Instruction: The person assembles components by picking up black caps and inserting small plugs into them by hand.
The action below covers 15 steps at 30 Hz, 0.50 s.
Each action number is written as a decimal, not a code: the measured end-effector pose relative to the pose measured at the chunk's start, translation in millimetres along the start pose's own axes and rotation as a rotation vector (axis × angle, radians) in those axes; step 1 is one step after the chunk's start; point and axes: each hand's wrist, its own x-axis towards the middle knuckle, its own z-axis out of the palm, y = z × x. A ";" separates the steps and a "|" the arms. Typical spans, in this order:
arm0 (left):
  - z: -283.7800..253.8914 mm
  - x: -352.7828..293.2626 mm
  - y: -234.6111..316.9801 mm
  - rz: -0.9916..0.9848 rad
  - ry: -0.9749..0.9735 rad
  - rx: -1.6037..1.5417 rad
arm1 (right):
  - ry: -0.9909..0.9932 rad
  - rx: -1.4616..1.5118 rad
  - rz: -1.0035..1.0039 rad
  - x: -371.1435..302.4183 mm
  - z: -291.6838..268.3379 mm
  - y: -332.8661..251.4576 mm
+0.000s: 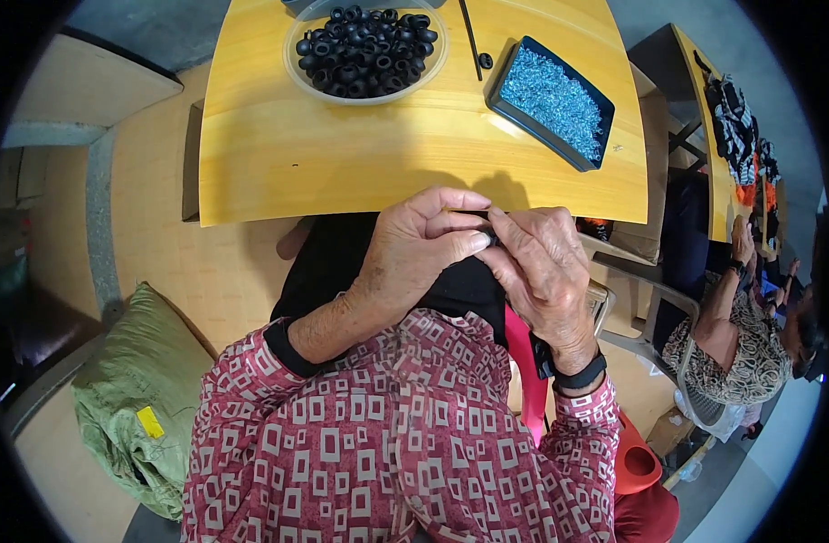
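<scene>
Just off the table's near edge, in front of my lap, my left hand [419,237] and my right hand [543,267] meet at the fingertips. Between them they pinch a small black piece [490,239], mostly hidden by the fingers, so its exact kind does not show. Beyond my left hand, a clear round tub [298,80] is heaped with black, hollow round pieces [364,54]. Past my right hand, a dark rectangular tray [543,133] holds many tiny clear-blue bits [554,95].
On the yellow table [342,154] lie a thin black rod [470,41] and a single black piece [485,61]. A green sack [143,389] leans at my left. To the right, another person [731,353] sits at a second table [720,172] bearing black, white and orange items.
</scene>
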 end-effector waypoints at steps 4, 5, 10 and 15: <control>0.4 -0.7 0.1 -0.058 0.006 -0.066 | 0.009 -0.075 -0.057 -2.8 3.7 3.0; 0.4 -0.8 0.6 -0.058 0.006 -0.066 | 0.022 -0.089 -0.063 -3.5 4.0 3.1; -0.3 -0.4 5.2 -0.081 -0.025 -0.045 | 0.036 -0.094 -0.085 -2.1 3.5 3.5; 0.9 -2.0 10.7 -0.067 -0.043 -0.034 | 0.089 -0.074 -0.095 0.9 2.4 2.9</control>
